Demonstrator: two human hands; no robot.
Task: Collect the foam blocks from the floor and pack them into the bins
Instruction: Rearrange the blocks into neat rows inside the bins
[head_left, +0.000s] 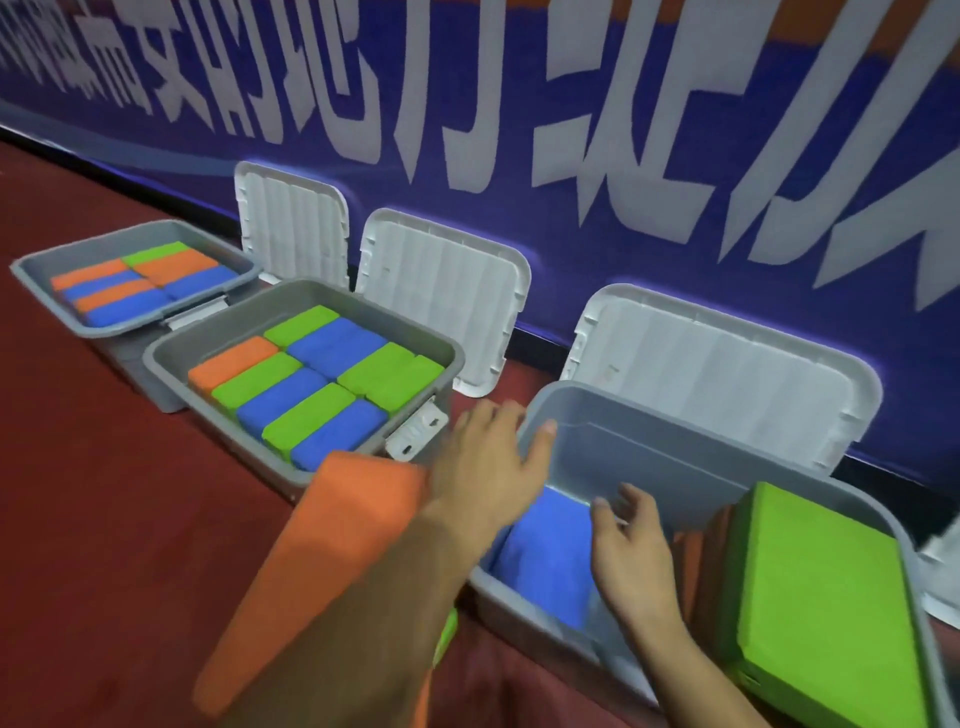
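The nearest grey bin (649, 457) stands open on the red floor. Inside it lie a blue foam block (550, 561), an orange block on edge (693, 561) and a large green block (815, 597) at the right. My left hand (488, 467) grips the bin's left rim, thumb inside and fingers outside. An orange block (332, 561) sits tucked under my left forearm, with a green sliver (448, 634) showing below it. My right hand (634, 551) hovers over the blue block with fingers apart and nothing in it.
Two more grey bins, the middle one (311, 293) and the far one (31, 273), hold packed orange, green and blue blocks. White lids (447, 291) (727, 374) (291, 223) lean on the blue banner wall (519, 78). Red floor (104, 493) stretches to the left.
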